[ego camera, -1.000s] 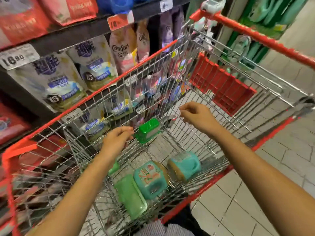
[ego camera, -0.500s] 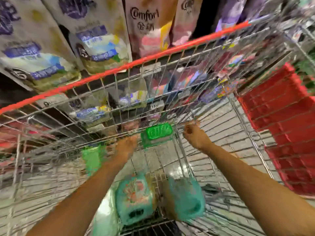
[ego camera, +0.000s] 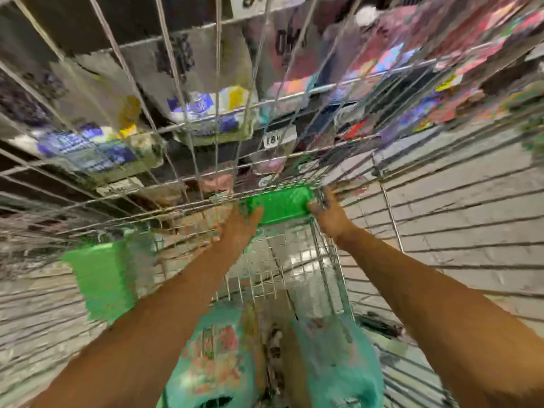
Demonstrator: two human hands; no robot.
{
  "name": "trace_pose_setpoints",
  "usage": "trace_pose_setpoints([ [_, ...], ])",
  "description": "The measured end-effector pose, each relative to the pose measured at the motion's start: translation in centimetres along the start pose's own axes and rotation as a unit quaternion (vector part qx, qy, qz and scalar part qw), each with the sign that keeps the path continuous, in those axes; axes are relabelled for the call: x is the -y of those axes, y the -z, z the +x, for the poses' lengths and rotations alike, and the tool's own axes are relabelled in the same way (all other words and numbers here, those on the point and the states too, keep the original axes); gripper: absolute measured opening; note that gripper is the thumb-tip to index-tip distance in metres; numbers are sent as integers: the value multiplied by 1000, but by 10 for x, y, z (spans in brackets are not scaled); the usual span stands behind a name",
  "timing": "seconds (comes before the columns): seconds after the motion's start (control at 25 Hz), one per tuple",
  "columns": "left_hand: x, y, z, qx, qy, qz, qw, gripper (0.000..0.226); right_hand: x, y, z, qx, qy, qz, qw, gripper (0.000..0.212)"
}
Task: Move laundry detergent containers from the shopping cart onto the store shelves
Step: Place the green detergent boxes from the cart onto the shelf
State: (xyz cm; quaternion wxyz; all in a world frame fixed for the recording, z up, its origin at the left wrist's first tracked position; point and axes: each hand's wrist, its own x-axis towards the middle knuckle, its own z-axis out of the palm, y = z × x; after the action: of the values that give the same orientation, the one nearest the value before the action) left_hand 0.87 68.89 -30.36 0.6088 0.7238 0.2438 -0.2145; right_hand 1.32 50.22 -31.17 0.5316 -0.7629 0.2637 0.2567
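Store shelves (ego camera: 73, 28) fill the top of this heavily blurred view, seen through the wire wall of a shopping cart (ego camera: 325, 260). They are stocked with grey and white refill pouches (ego camera: 206, 110) on the left and pink and multicoloured packs (ego camera: 391, 57) on the right. A white price tag (ego camera: 275, 141) sits on a shelf edge. Pale tiled floor (ego camera: 456, 201) shows through the cart's right side and bottom. Two bare forearms reach from the lower corners of the view into the cart. At the near end of the cart, two teal detergent containers (ego camera: 215, 363) lie side by side between the forearms. A green container (ego camera: 103, 278) lies against the cart's left side, just beside the left forearm. At the far end, low against the wire wall, is a bright green container (ego camera: 279, 204). The left hand (ego camera: 238, 222) touches its left end, and the right hand (ego camera: 329, 213) is at its right end, beside the cart's corner wires. Blur hides the fingers, so I cannot tell whether either hand's grip is clamped on the container or is loose.
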Motion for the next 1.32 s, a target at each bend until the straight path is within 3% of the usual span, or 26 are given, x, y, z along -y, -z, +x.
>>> trace_pose_setpoints([
  [0.08,5,-2,-1,8,2,54,999,48,-3,-9,2,11,-5,17,1000,49],
  [0.24,13,2,-12,32,49,5,998,54,-18,-7,-21,16,-20,110,994,39],
  [0.36,30,8,-34,17,75,-33,996,45,-40,-2,-47,19,-77,155,985,28],
  [0.44,42,7,-48,6,118,-100,988,25,-54,-3,-63,28,-132,226,965,14],
  [0.52,52,2,-52,-13,151,-128,980,27,-65,-8,-69,39,-162,220,961,35],
  [0.64,64,-8,-56,-24,175,-65,982,57,-76,-22,-70,26,-168,179,969,56],
  [0.84,76,-8,-58,17,169,-52,984,44,-82,-30,-73,26,-153,176,972,58],
  [1.04,63,13,-81,21,180,-119,976,64,-71,-21,-99,34,-150,201,967,58],
  [1.24,6,53,-124,106,147,-154,971,45,-33,-4,-145,122,-113,233,958,69],
  [1.32,-20,69,-142,126,106,-161,973,52,-8,-7,-170,121,-67,251,958,68],
])
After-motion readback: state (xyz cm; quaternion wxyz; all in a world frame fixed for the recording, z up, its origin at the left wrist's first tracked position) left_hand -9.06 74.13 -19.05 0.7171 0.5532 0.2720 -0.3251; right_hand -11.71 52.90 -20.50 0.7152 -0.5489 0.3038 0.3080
